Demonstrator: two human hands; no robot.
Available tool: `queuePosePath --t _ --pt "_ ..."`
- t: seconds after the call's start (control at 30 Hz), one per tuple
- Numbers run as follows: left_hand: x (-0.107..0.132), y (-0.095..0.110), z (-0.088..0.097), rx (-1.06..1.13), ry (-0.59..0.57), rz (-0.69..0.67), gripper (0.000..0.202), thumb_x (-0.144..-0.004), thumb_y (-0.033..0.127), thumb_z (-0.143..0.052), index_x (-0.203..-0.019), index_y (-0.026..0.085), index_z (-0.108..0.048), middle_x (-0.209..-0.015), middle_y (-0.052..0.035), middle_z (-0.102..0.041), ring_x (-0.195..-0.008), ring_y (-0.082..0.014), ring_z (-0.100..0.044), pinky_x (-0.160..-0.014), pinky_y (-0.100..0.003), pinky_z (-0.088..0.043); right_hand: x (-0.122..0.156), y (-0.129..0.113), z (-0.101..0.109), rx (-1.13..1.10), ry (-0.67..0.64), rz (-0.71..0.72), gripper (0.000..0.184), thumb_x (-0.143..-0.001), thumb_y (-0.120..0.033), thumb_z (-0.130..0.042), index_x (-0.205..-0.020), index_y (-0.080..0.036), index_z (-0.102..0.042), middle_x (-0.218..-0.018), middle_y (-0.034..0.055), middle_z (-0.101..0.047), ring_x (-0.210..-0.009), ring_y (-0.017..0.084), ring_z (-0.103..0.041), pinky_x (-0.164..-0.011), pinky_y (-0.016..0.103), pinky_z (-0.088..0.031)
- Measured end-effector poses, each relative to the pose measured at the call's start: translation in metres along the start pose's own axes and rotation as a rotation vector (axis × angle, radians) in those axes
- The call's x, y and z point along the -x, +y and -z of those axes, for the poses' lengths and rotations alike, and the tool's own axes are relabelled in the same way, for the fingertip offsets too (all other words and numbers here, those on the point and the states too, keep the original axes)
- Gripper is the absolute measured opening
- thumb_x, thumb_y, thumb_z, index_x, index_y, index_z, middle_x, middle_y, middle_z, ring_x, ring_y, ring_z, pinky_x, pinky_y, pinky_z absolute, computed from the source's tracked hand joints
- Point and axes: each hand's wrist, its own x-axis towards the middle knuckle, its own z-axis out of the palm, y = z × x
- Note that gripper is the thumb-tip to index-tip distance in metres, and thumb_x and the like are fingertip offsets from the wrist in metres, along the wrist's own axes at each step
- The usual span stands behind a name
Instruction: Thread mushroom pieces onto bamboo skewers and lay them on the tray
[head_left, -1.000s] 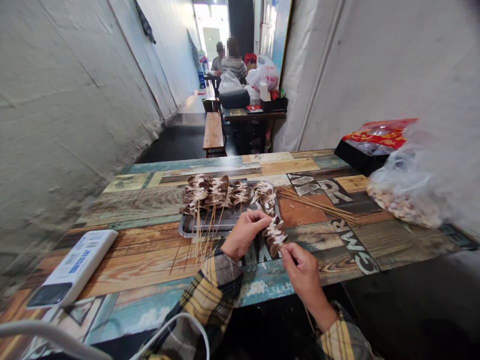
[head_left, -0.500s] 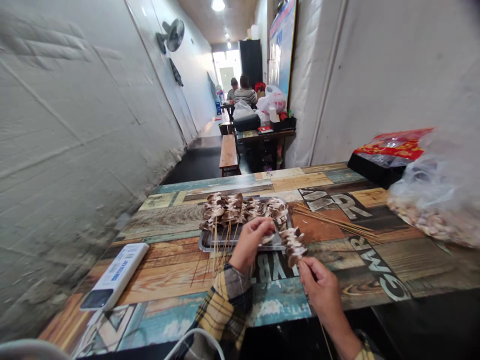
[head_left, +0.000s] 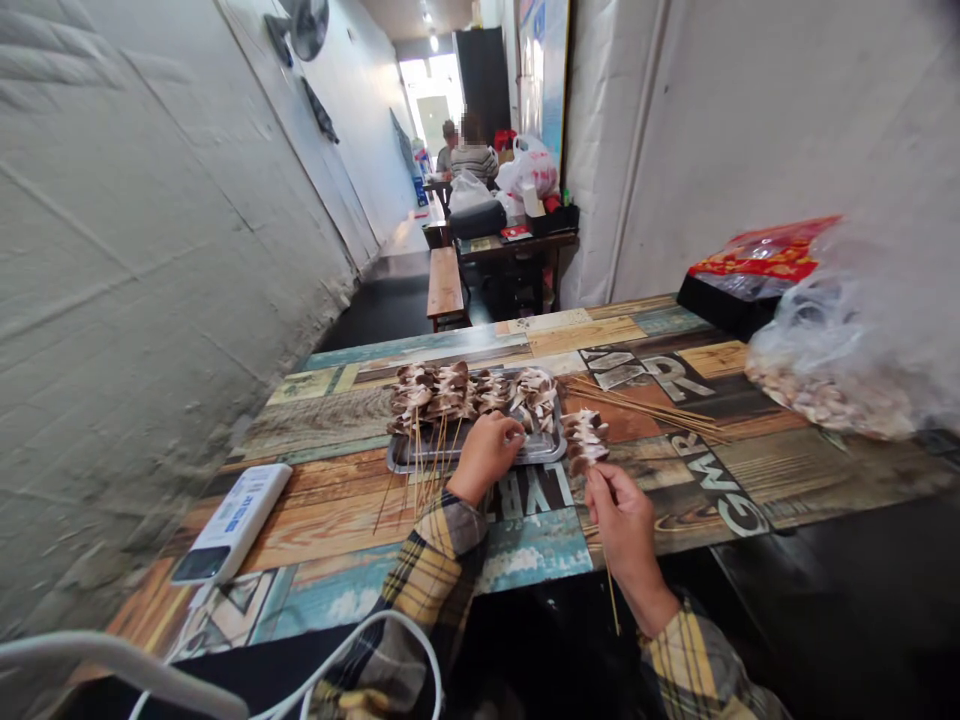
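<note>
Pinching a mushroom skewer (head_left: 586, 440) just under its lowest pieces: right hand (head_left: 621, 515), four o'clock, by my clock from the remote post, with the metal tray (head_left: 552, 447) as hub and twelve pointing away from the wearer. Grip narrow, thumb against fingers; the stick's lower end (head_left: 613, 600) runs out below the fist, past the near edge of the patchwork table (head_left: 330, 500). The threaded pieces sit at three o'clock, just beside the tray, upper end leaning slightly toward it. Left hand (head_left: 487, 455) at six o'clock, over the tray's near rim, fingers curled inward; I cannot tell whether anything is in them. In the tray I log loaded mushroom skewers (head_left: 431, 392) toward ten o'clock, their sticks (head_left: 417, 450) slanting over the near rim, and a paler mushroom heap (head_left: 534, 395) toward two; whether a stick runs through that one I cannot make out. Bare skewers (head_left: 645, 408) lie in a loose sheaf at three o'clock. Farther out, same bearing, a clear plastic bag (head_left: 832, 375) of pale pieces; at two, a black box (head_left: 720, 305) bearing a red packet (head_left: 757, 262). White device (head_left: 232, 525) at eight; white cable (head_left: 375, 630) at seven. Twelve o'clock, well beyond the table: a wooden bench (head_left: 445, 282) and two seated people (head_left: 472, 162).
</note>
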Motion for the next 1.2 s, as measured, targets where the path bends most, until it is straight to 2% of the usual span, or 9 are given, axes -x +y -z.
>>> queuePosePath --t 0.1,0.2,0.27,0.4,0.53,0.7,0.8,1.2 --pt "0.000 0.003 -0.006 -0.136 -0.032 -0.037 0.014 -0.073 0.019 -0.063 -0.084 0.020 -0.072 -0.081 -0.0073 -0.063 -0.081 -0.0215 -0.055 -0.074 -0.031 -0.039 0.000 0.000 0.000 0.066 -0.001 0.039 0.030 -0.086 -0.043 -0.054 -0.082 -0.015 -0.063 -0.054 -0.0035 -0.051 -0.044 0.009 -0.043 -0.042 0.020 -0.034" --pt "-0.004 0.005 -0.010 -0.084 -0.010 -0.058 0.010 -0.071 0.016 -0.062 -0.074 0.020 -0.071 -0.077 -0.0064 -0.062 -0.079 -0.0207 -0.054 -0.073 -0.031 -0.038 0.000 -0.003 -0.001 0.101 -0.004 0.082 0.030 -0.086 -0.042 -0.054 -0.078 -0.015 -0.065 -0.053 -0.0030 -0.051 -0.046 0.010 -0.044 -0.043 0.020 -0.035" --pt "-0.007 0.005 -0.009 0.085 0.050 -0.017 0.008 -0.071 0.015 -0.061 -0.069 0.020 -0.068 -0.072 -0.0042 -0.061 -0.073 -0.0181 -0.053 -0.069 -0.029 -0.037 -0.001 -0.004 -0.002 0.129 -0.031 0.096 0.029 -0.087 -0.040 -0.053 -0.077 -0.015 -0.065 -0.053 -0.0035 -0.050 -0.047 0.010 -0.045 -0.045 0.020 -0.036" --pt "-0.010 0.005 -0.005 0.640 0.200 0.169 0.009 -0.073 0.024 -0.063 -0.068 0.017 -0.063 -0.064 0.0004 -0.057 -0.060 -0.0116 -0.049 -0.061 -0.024 -0.036 0.000 -0.007 -0.001 0.195 -0.108 0.098 0.028 -0.088 -0.037 -0.051 -0.079 -0.016 -0.066 -0.053 -0.0039 -0.050 -0.049 0.011 -0.046 -0.048 0.021 -0.037" --pt "-0.007 0.005 -0.001 1.078 0.180 0.291 0.019 -0.068 0.031 -0.071 -0.070 0.015 -0.061 -0.061 0.0020 -0.058 -0.056 -0.0086 -0.049 -0.057 -0.022 -0.037 0.002 -0.009 -0.001 0.268 -0.209 0.140 0.025 -0.089 -0.034 -0.051 -0.078 -0.016 -0.066 -0.053 -0.0040 -0.052 -0.049 0.011 -0.048 -0.050 0.021 -0.038" --pt "-0.003 0.008 0.001 1.367 0.146 0.373 0.023 -0.063 0.029 -0.077 -0.072 0.014 -0.062 -0.065 -0.0002 -0.063 -0.062 -0.0106 -0.059 -0.062 -0.023 -0.044 0.003 -0.011 -0.003 0.357 -0.303 0.225 0.025 -0.089 -0.030 -0.050 -0.078 -0.017 -0.067 -0.057 -0.0017 -0.058 -0.052 0.012 -0.052 -0.052 0.021 -0.040" --pt "-0.003 0.013 0.001 1.387 0.123 0.369 0.021 -0.063 0.026 -0.077 -0.073 0.014 -0.063 -0.065 -0.0002 -0.064 -0.061 -0.0106 -0.060 -0.063 -0.022 -0.046 0.003 -0.012 -0.004 0.395 -0.316 0.241 0.025 -0.089 -0.030 -0.050 -0.078 -0.017 -0.067 -0.060 -0.0007 -0.061 -0.054 0.012 -0.054 -0.053 0.022 -0.041" --pt "0.001 0.023 0.001 1.198 0.133 0.307 0.012 -0.067 0.023 -0.073 -0.071 0.014 -0.066 -0.067 0.0008 -0.064 -0.061 -0.0094 -0.057 -0.063 -0.022 -0.044 0.002 -0.011 -0.003 0.391 -0.279 0.222 0.023 -0.089 -0.029 -0.050 -0.079 -0.017 -0.067 -0.061 -0.0002 -0.062 -0.054 0.012 -0.055 -0.053 0.022 -0.040"
